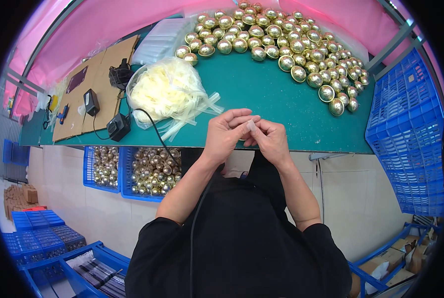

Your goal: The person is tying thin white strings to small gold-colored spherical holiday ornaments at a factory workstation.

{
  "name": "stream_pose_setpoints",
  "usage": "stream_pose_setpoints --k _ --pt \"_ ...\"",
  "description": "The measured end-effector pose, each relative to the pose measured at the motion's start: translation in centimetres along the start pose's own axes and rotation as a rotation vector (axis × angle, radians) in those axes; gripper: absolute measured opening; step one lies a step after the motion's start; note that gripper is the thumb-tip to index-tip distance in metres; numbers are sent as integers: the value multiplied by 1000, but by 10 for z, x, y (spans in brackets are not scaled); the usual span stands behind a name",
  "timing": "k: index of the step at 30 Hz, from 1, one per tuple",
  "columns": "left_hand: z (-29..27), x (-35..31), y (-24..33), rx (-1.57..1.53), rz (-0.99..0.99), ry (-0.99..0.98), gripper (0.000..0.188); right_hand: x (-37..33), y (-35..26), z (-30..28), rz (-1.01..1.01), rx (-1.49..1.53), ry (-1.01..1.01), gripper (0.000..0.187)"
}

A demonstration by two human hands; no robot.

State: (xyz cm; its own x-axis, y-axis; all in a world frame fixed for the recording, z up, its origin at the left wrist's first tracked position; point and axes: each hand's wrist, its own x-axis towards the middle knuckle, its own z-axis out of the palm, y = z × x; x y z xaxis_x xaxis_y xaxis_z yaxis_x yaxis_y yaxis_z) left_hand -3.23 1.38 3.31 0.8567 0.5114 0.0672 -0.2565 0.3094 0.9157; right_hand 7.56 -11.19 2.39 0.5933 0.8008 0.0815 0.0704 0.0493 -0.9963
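My left hand (pixel 225 133) and my right hand (pixel 273 141) meet over the front edge of the green table (pixel 251 84). Between their pinched fingertips is a small translucent whitish strip (pixel 252 125); its rest is hidden by the fingers. Just left of my hands lies an opened clear plastic bag (pixel 135 94) full of pale cream strips (pixel 169 84). Several loose strips (pixel 194 111) trail out of it toward my left hand. Many shiny gold balls (pixel 286 63) spread over the far and right side of the table.
Flattened cardboard (pixel 102 69) at the left carries black power adapters (pixel 117 126) and a cable. A stacked blue crate (pixel 405 134) stands against the right end. Below the table, blue baskets (pixel 127 186) hold more balls. Clear plastic sleeves (pixel 162 37) lie at the back.
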Motion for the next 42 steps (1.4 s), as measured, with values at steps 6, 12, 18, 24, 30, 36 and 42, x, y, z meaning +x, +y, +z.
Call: stream_pose_setpoints --k 6,12,18,24,30,36,42 --pt "-2 3 -1 -13 -57 97 27 -2 8 4 19 80 -16 26" --pt "-4 4 -4 -17 -28 120 25 -11 9 7 46 79 -9 23" --pt "-5 5 -2 -53 -39 128 27 -19 12 10 60 48 -11 23" --pt "-5 5 0 -72 -29 138 30 -21 17 11 65 26 -7 22" --pt "-7 3 2 -50 -9 140 32 -22 18 11 64 22 -19 20" --pt "-3 1 9 9 21 142 31 -18 7 5 -158 -145 253 19" --pt "0 -2 8 105 70 128 32 -7 -38 -2 -415 -347 249 15"
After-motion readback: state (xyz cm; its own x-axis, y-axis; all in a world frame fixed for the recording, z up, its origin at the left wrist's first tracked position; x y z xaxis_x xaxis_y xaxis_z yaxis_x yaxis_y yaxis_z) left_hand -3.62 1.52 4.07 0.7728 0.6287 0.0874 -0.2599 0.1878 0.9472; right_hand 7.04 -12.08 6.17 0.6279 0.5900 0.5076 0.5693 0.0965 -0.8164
